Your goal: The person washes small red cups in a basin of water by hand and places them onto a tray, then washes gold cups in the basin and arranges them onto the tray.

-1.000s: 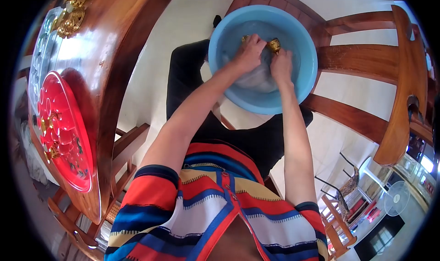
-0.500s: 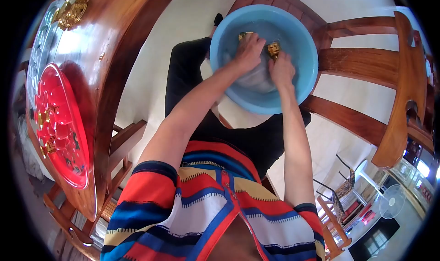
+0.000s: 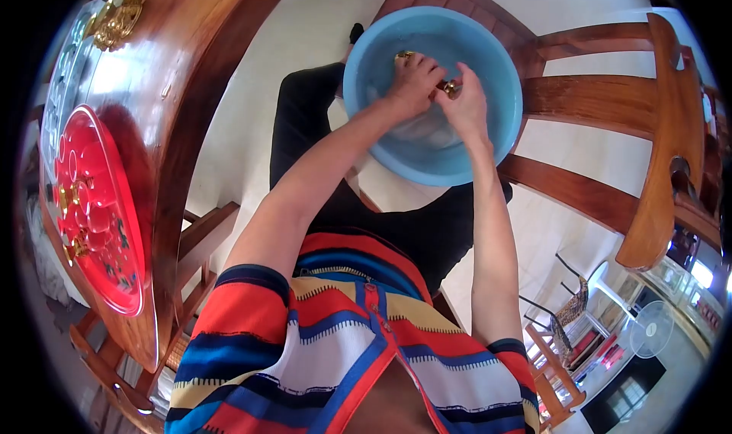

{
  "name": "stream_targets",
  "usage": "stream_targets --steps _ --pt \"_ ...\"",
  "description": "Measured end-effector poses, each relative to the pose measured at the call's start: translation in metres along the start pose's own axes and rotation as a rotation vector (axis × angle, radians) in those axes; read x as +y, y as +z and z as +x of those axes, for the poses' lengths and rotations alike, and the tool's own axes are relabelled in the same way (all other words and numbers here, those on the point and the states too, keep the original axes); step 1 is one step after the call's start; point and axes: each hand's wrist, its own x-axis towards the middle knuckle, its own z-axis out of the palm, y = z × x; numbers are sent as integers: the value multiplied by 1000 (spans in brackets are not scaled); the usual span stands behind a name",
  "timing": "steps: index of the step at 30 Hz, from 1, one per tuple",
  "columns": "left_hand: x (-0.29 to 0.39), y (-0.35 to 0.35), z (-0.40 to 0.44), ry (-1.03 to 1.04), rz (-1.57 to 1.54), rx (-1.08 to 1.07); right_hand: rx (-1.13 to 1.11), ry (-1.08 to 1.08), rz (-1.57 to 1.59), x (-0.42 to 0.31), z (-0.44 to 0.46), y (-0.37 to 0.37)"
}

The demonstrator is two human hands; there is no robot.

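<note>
A light-blue basin (image 3: 358, 121) holds water and a pale, cloth-like thing (image 3: 431, 129) under the surface. Both my hands are inside its rim. My left hand (image 3: 415, 85) is closed round a small gold cup (image 3: 405, 54), which pokes out past the fingers and is mostly covered by them. In my right hand (image 3: 465, 108) is a second small gold cup (image 3: 451, 88), tilted, gripped between thumb and fingers close beside the left hand. The fingers hide much of its shape.
The basin stands on a wooden chair (image 3: 587, 102) with a slatted back on the right. To the left, a wooden table (image 3: 179, 91) bears a red round tray (image 3: 137, 281) with small gold pieces, plus gold ornaments (image 3: 114, 26). A white fan (image 3: 650, 329) stands lower right.
My right hand has moved up and left toward the left hand, turning its gold cup to a different angle. The left hand's fingers have shifted slightly over its cup.
</note>
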Motion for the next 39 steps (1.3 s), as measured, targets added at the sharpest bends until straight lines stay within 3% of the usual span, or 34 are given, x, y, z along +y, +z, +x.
stream_targets --steps 4,6,7,9,10,12,14,16,18,22,25,27,34,36,39 --pt "-5 -1 7 -43 -62 57 20 -49 143 -14 -1 -3" --pt "-11 -8 12 -273 -278 219 153 160 599 -18 -3 1" --pt "-11 -18 15 -268 -280 217 159 161 599 -15 -2 5" --pt "-9 -47 21 -413 -285 230 70 152 292 -2 -4 19" --pt "-11 -54 22 -406 -285 226 76 155 294 -1 -5 26" --pt "-15 -65 24 -450 -457 143 100 -140 -16 -11 -6 46" --pt "-15 -70 20 -445 -489 97 34 -142 -61 -46 -2 40" --pt "-15 -66 17 -454 -584 192 -32 -144 -108 -57 3 37" --pt "-18 -62 16 -446 -530 202 -110 103 -182 -53 15 43" --pt "-27 -51 13 -353 -339 169 67 133 111 13 22 55" --pt "-31 -45 15 -382 -296 117 164 128 -40 26 15 43" --pt "-29 -45 15 -391 -286 107 61 41 -486 20 4 38" --pt "-33 -41 12 -388 -268 53 86 -63 -343 41 9 42" --pt "-35 -37 10 -376 -236 46 -23 -54 -350 38 6 45" --pt "-31 -43 13 -378 -238 17 12 41 -261 39 5 43"
